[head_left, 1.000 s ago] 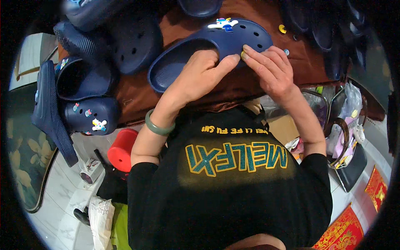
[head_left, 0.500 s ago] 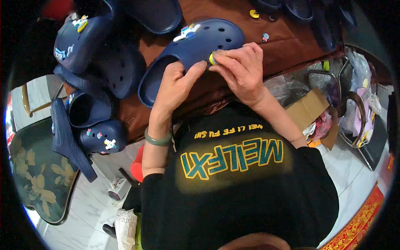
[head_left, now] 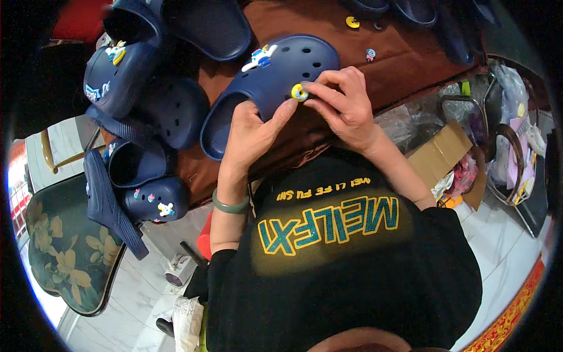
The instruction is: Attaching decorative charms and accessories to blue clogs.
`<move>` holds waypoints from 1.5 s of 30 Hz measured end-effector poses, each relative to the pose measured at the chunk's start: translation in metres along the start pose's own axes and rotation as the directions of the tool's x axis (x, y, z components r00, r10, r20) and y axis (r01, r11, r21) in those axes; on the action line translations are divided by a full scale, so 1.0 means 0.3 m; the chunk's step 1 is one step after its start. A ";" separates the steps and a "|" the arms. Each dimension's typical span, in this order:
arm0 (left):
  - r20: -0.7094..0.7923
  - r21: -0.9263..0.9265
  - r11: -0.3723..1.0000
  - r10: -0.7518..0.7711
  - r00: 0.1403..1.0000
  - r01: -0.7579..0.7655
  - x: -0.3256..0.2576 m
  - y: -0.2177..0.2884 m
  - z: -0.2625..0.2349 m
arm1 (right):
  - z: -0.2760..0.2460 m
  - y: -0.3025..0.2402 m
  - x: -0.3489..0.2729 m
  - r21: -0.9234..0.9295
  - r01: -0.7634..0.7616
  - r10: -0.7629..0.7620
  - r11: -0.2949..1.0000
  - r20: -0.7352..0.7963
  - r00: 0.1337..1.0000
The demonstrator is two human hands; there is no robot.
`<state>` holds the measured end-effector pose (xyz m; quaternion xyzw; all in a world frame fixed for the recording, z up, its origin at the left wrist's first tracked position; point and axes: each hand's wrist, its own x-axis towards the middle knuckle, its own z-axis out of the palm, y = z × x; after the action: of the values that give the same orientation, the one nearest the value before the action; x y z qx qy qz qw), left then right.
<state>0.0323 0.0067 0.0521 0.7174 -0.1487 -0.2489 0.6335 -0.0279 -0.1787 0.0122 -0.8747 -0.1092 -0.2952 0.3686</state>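
Observation:
A navy blue clog (head_left: pixel 319 56) with round holes lies slanted on the brown cloth (head_left: pixel 404 44), a white-and-blue figure charm (head_left: pixel 260 57) fixed on its upper. My left hand (head_left: pixel 252 134) grips its near side, fingers reaching into the opening and thumb outside. Between the thumb and fingertips of my right hand (head_left: pixel 349 111) is a small yellow ring-shaped charm (head_left: pixel 299 92), held against the clog's near side, close to my left thumb. Whether its stem sits in a hole is hidden. Loose on the cloth beyond lie a yellow charm (head_left: pixel 352 22) and a swirl charm (head_left: pixel 370 55).
More navy clogs are heaped at the left, among them a decorated clog (head_left: pixel 117 76) and one standing on its side (head_left: pixel 108 199). Other clogs (head_left: pixel 416 12) sit at the far right. Beyond the cloth's right edge are a cardboard piece (head_left: pixel 441 154) and plastic bags (head_left: pixel 509 94).
The yellow charm has turned from edge-on to showing its ring face, and my right fingers have shifted around it. My left hand keeps its hold on the clog. The whole view has shifted slightly.

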 end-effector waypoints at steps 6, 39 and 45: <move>-0.068 -0.053 0.997 -0.057 0.996 0.053 0.014 0.007 0.030 | 0.007 -0.024 -0.004 -0.117 0.079 -0.083 0.990 -0.032 0.996; -0.116 0.096 0.989 0.122 0.986 -0.111 0.024 -0.037 0.010 | -0.136 0.137 0.249 0.123 -0.228 0.129 0.966 0.535 0.835; -0.096 0.163 0.977 0.156 0.983 -0.139 0.035 -0.074 0.009 | -0.132 0.212 0.331 0.174 -0.524 0.185 0.834 0.806 0.563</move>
<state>0.0373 0.0024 0.0282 0.7642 -0.1860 -0.1495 0.5993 0.0606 -0.2543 0.0565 -0.8249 -0.1283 0.2111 0.5085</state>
